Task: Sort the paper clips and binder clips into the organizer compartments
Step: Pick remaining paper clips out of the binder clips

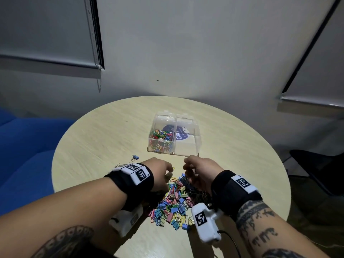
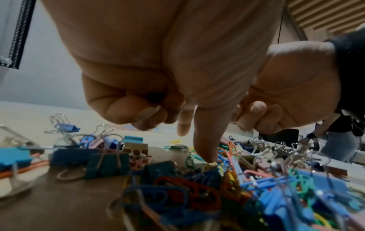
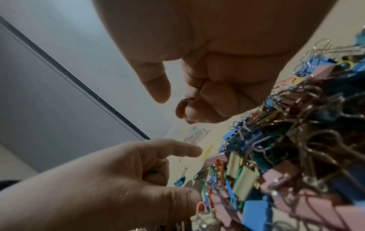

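A clear two-compartment organizer (image 1: 194, 144) stands at the table's middle; its left compartment holds coloured paper clips (image 1: 161, 140), and its right one shows none. A mixed pile of paper clips and binder clips (image 1: 176, 202) lies near me. My left hand (image 1: 163, 174) hovers over the pile's far left; one straight finger (image 2: 205, 140) touches the pile (image 2: 197, 187), and the other fingers are curled, their contents hidden. My right hand (image 1: 191, 170) hangs above the pile's far right with fingers curled (image 3: 207, 101), thumb apart, and nothing plainly held.
A lone blue binder clip (image 1: 135, 156) lies left of the pile. The round table (image 1: 93, 146) stands against a wall. A blue sofa (image 1: 24, 155) is on the left and a dark chair (image 1: 320, 168) on the right. A person (image 2: 339, 140) stands in the background.
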